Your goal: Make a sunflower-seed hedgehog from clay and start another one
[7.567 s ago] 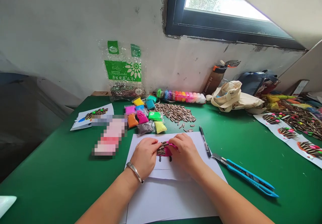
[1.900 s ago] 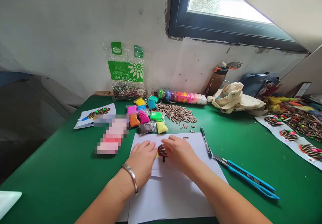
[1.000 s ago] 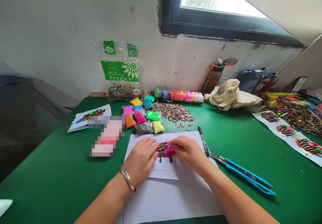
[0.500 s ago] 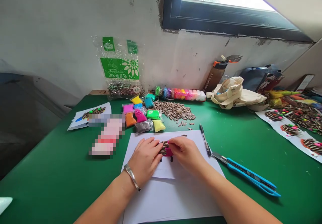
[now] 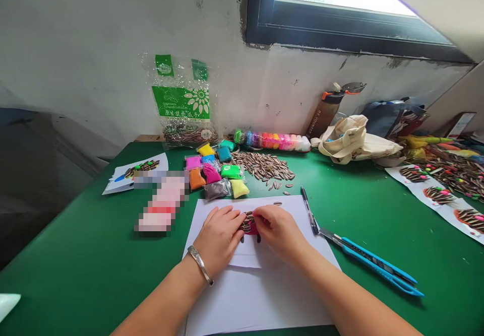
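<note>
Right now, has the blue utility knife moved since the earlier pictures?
No: judged by the pen, the utility knife shows no visible shift either way.

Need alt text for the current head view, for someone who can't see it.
A person's left hand and right hand touch a magenta piece partly covered with striped seeds, on white paper. Beyond are colourful packets and a seed pile; to the right, a pen and blue cutter. The table is green.

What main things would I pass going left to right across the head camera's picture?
Seed-decorated white card, left hand, pink piece partly covered with seeds, right hand, pen, blue cutter, seed-decorated paper strip.
</note>
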A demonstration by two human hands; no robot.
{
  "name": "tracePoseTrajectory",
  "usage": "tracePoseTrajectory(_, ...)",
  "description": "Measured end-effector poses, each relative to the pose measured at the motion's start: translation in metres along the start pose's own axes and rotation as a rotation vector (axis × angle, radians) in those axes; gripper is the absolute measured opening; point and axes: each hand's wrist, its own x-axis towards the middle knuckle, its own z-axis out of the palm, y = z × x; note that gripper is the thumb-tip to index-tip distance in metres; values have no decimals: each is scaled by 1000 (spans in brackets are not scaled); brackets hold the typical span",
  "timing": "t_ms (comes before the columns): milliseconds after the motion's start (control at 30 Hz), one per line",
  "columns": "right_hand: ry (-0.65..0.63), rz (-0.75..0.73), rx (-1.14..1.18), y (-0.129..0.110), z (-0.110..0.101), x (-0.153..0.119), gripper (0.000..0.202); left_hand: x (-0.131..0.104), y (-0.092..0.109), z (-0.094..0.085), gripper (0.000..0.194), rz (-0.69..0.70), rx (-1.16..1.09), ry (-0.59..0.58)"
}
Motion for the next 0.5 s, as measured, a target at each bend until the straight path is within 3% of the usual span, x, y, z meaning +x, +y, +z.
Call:
tracePoseTrajectory(133, 37, 11, -21, 4, -6, 0, 15, 0, 0, 0, 31, 3, -1, 19)
tracePoseTrajectory(500, -32, -17, -93, 4, -1, 1, 20, -1, 0, 0, 31, -3, 1, 14)
